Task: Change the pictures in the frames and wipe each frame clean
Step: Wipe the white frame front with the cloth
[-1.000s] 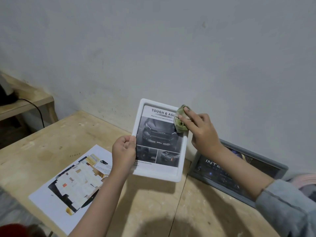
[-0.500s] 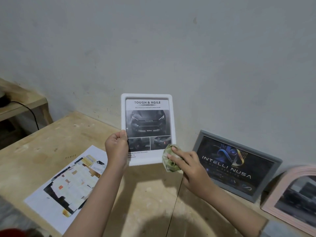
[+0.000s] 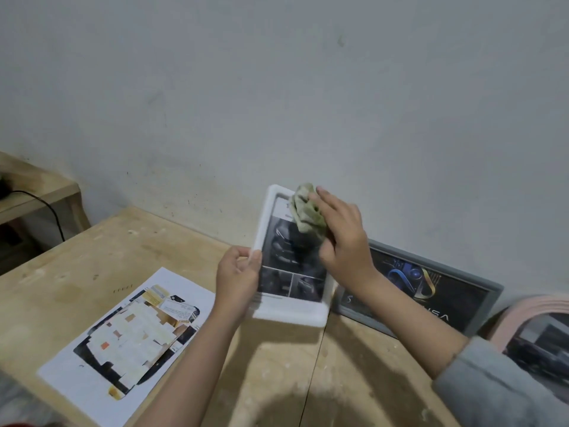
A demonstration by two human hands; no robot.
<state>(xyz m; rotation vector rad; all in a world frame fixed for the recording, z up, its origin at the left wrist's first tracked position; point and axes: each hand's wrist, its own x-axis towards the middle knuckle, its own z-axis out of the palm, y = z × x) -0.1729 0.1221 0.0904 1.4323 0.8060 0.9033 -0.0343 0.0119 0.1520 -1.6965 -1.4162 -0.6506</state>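
Note:
A white picture frame (image 3: 289,312) with a car print in it is held upright above the wooden table, tilted a little. My left hand (image 3: 238,272) grips its left edge. A crumpled green cloth (image 3: 308,212) presses against the top of the frame's glass, held there by my right hand (image 3: 345,238). The upper right part of the picture is hidden behind the cloth and hand.
A grey frame (image 3: 462,272) with a dark logo print leans on the wall to the right, a pink frame (image 3: 523,312) beside it. A loose printed sheet (image 3: 129,343) lies on the wooden table (image 3: 92,257) at left. A low shelf with a black cable (image 3: 46,204) stands far left.
My right hand has carried the cloth from the frame's lower right corner up to its top. The frame has tilted and shifted slightly.

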